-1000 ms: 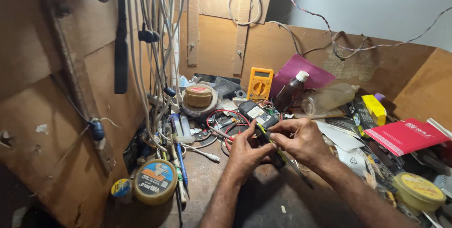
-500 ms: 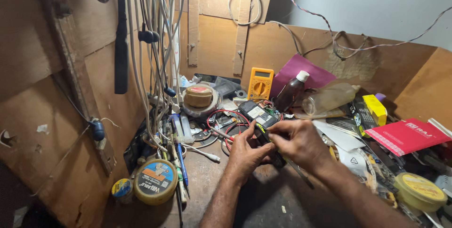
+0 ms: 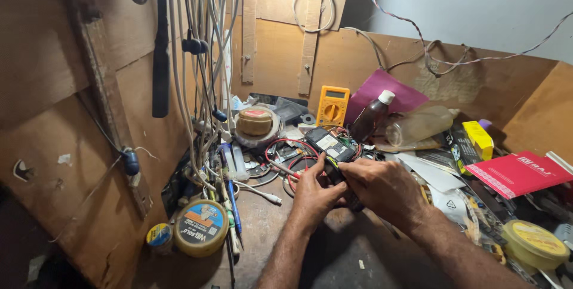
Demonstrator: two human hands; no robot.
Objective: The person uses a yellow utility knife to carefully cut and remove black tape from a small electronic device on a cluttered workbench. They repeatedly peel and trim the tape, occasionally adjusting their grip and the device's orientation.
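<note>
Both my hands meet over the middle of a cluttered wooden workbench. My left hand [image 3: 313, 190] and my right hand [image 3: 382, 187] together grip a small black device [image 3: 335, 175], which is mostly hidden between the fingers. Just beyond the fingertips lies a dark circuit module with a white label [image 3: 330, 143], with red and black wires [image 3: 286, 146] looping beside it. A yellow multimeter [image 3: 333, 105] stands behind these.
Cables [image 3: 206, 56] hang down the left wall panel. A round tin [image 3: 201, 236] and a smaller tin [image 3: 159, 236] sit front left, pens [image 3: 233, 205] beside them. A dark bottle [image 3: 370, 116], clear plastic bottle [image 3: 418, 125], red box [image 3: 516, 172], yellow tub [image 3: 533, 242] crowd the right.
My hands have stayed in place over the bench. The right hand's fingers have shifted slightly on the black device; the thin tool seen earlier between them is no longer visible.
</note>
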